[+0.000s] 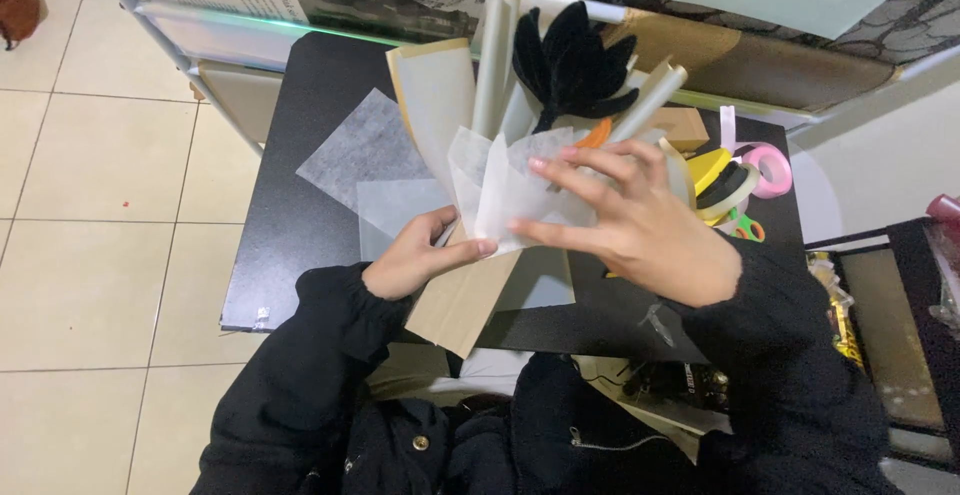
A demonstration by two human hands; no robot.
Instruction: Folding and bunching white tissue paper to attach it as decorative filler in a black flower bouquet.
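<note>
The paper-wrapped bouquet stands over the middle of the black surface. My left hand pinches its brown paper base; my right hand, fingers spread, presses the white tissue. Ribbon rolls lie right.

Desk black. Tissue sheets translucent white. Wrapping paper kraft brown outside, pale inside. Flower black, fuzzy. Ribbon roll pink. Tape rolls yellow and black. Sleeves black. Floor tiles cream.

Beige tiled floor, black table, metal shelf frame
</note>
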